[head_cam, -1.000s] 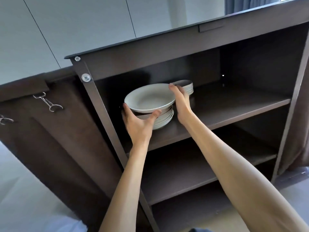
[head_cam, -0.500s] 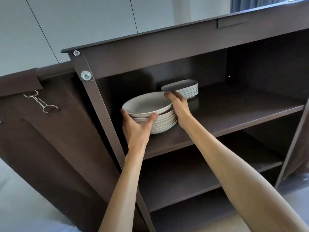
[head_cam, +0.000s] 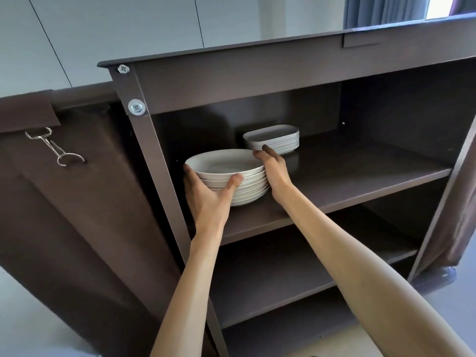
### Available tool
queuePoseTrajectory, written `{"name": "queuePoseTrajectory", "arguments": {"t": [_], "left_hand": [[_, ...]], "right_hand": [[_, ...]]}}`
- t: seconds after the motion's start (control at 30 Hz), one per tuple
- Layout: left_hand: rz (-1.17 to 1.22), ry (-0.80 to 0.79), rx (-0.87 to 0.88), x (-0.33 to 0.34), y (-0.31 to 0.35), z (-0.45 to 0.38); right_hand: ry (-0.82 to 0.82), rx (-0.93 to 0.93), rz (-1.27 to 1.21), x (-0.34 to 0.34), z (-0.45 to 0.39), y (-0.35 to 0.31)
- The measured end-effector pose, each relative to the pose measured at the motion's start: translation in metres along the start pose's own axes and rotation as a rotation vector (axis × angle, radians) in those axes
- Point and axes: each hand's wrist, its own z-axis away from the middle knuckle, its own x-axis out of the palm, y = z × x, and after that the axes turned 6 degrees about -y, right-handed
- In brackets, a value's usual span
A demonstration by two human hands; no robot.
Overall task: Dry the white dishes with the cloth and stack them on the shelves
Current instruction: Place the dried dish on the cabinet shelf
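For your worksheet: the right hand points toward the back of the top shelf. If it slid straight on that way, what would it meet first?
Most likely the stack of small oblong plates just beyond the right hand; its fingertips look nearly there, though depth is hard to judge.

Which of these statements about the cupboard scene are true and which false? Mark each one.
1. Both hands, left hand and right hand, are at the stack of round bowls. True.
2. The round bowls stand on the lowest shelf. False: they stand on the top shelf.
3. A second stack of oblong dishes stands behind the bowls. True.
4. A cloth lies in the top bowl. False: no cloth is in view.
5. The shelf below holds cups. False: nothing shows on it.
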Motion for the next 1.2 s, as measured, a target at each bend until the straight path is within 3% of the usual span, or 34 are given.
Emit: {"name": "queuePoseTrajectory", "arguments": {"t": [0.5,0.8,1.0,1.2], "left_hand": [[0.147,-0.007,-0.037,-0.002,-0.004,-0.001],[0.166,-0.058,-0.028,-0.001,-0.004,-0.003],[0.148,-0.074,-0.047,0.001,-0.007,-0.005],[0.136,-0.057,-0.02,0.001,-0.006,-0.003]], "right_hand": [[0.084,-0.072,-0.016,0.006,0.006,0.006],[0.108,-0.098,0.101,0.007,0.013,0.008],[0.136,-0.284,0.31,0.011,0.026,0.008],[0.143,-0.338,0.396,0.01,0.025,0.008]]}}
